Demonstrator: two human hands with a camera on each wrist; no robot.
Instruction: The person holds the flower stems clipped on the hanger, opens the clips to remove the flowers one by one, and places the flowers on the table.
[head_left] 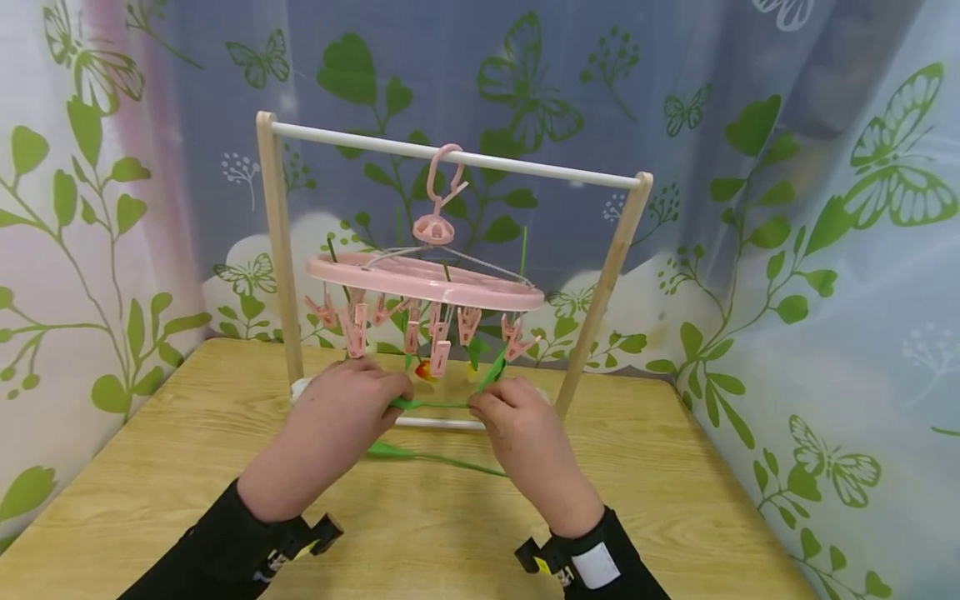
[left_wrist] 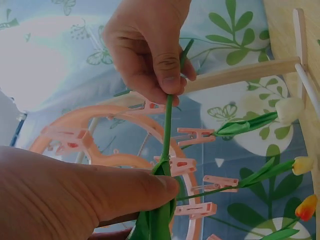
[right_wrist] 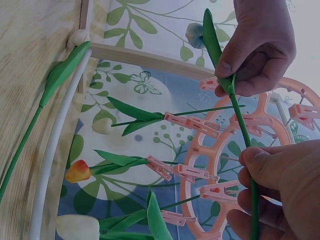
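In the head view my left hand (head_left: 337, 417) and right hand (head_left: 525, 433) hold one green artificial flower stem (head_left: 442, 405) under a pink clip hanger (head_left: 427, 279). The left thumb presses on the leaves (left_wrist: 155, 222) where they join the stem. Farther along, my right fingers pinch the bare stem (right_wrist: 240, 120). A blue-grey bloom (right_wrist: 195, 35) shows beside the upper leaf; its join to the stem is hidden. Pink clips (right_wrist: 190, 172) on the hanger grip artificial tulips head-down, among them a white tulip (left_wrist: 290, 110), a yellow tulip (left_wrist: 302, 165) and an orange tulip (right_wrist: 78, 171).
The hanger hooks over the white rod (head_left: 555, 171) of a wooden stand (head_left: 281, 250). On the table (head_left: 427, 542), in front of the stand's lower bar (head_left: 442, 424), lies another green stem with a leaf (head_left: 390, 451). A leaf-patterned curtain (head_left: 480, 75) surrounds the table's back and sides.
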